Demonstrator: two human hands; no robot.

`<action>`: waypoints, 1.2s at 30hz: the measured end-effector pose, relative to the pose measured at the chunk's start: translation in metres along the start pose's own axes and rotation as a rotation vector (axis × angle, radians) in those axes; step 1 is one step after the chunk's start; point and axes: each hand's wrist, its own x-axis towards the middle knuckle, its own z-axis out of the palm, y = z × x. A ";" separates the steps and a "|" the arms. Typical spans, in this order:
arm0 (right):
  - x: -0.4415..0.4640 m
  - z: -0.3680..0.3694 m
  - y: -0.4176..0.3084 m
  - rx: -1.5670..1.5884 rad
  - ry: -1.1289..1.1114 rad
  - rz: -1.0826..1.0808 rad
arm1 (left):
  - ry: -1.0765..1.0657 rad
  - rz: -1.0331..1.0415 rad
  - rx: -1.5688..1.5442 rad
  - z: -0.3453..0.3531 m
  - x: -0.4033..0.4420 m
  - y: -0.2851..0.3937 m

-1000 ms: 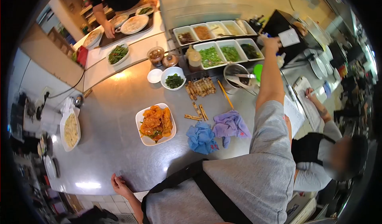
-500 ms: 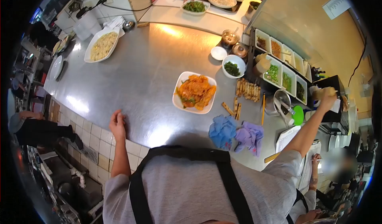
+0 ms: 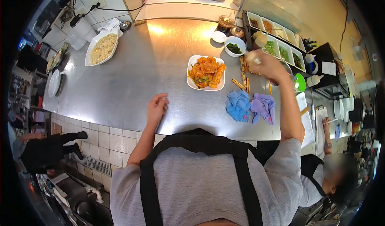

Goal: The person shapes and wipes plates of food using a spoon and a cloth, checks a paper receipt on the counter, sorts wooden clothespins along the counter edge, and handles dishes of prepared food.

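My right hand [image 3: 272, 68] is closed around a pale bottle or shaker [image 3: 253, 60], blurred by motion, above the wooden clips at the right of the counter. My left hand [image 3: 157, 107] hovers over the counter's front edge with its fingers apart and nothing in it. Between my hands stands a square white bowl [image 3: 190, 83] of orange glazed food [image 3: 207, 71]. Just in front of my right arm lie a blue cloth [image 3: 238, 105] and a purple cloth [image 3: 263, 107]. Behind the bowl are a white bowl of dark greens [image 3: 234, 48] and a small white dish [image 3: 219, 36].
A dish of rice [image 3: 103, 49] stands at the left of the steel counter [image 3: 132, 85]. Trays of chopped greens [image 3: 284, 53] line the back right. At the right, a co-worker's hand [image 3: 326, 121] is over a clipboard [image 3: 319, 129]. A person in dark clothes [image 3: 44, 149] is at the left.
My right hand has come back from the far right with the pale bottle or shaker, towards the glazed food. My left hand has moved over the counter, nearer the bowl. The view has shifted.
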 end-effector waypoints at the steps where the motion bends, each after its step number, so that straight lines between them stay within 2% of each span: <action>1: 0.000 0.013 -0.016 -0.207 -0.042 -0.021 | -0.060 -0.029 -0.031 0.007 0.005 0.000; 6: 0.005 0.048 -0.076 -0.515 -0.203 -0.120 | -0.277 -0.205 -0.233 0.052 0.023 0.021; 8: 0.013 0.058 -0.079 -0.508 -0.104 -0.179 | -0.345 -0.279 -0.317 0.071 0.029 0.029; 9: 0.015 0.060 -0.081 -0.505 -0.056 -0.210 | -0.362 -0.292 -0.326 0.079 0.032 0.031; 12: 0.014 0.059 -0.082 -0.497 0.040 -0.094 | -0.376 -0.300 -0.371 0.097 0.039 0.030; 15: 0.009 0.058 -0.073 -0.471 -0.115 -0.092 | -0.327 -0.252 -0.434 0.106 0.046 0.023; 18: 0.005 0.062 -0.068 -0.204 -0.160 -0.047 | -0.272 -0.227 -0.485 0.109 0.047 0.023; 21: 0.024 0.083 -0.023 0.294 0.051 -0.168 | -0.222 -0.200 -0.517 0.108 0.065 0.026; 24: 0.019 0.044 -0.013 0.876 0.186 -0.125 | -0.212 -0.153 -0.504 0.101 0.108 0.027; 25: 0.014 0.028 -0.005 0.852 0.323 -0.042 | -0.215 -0.129 -0.482 0.099 0.127 0.030; 26: 0.016 0.015 0.018 0.882 0.399 -0.054 | -0.180 -0.134 -0.476 0.099 0.145 0.037; 28: 0.012 -0.018 0.056 0.732 0.696 -0.032 | -0.127 -0.122 -0.457 0.097 0.185 0.045; 32: 0.007 -0.072 0.152 0.219 1.101 0.171 | -0.092 -0.104 -0.445 0.093 0.280 0.056; 35: 0.006 -0.091 0.217 -0.178 1.210 0.440 | -0.073 -0.075 -0.425 0.088 0.340 0.067; 36: 0.005 -0.093 0.233 -0.174 1.187 0.487 | -0.077 -0.050 -0.420 0.086 0.356 0.070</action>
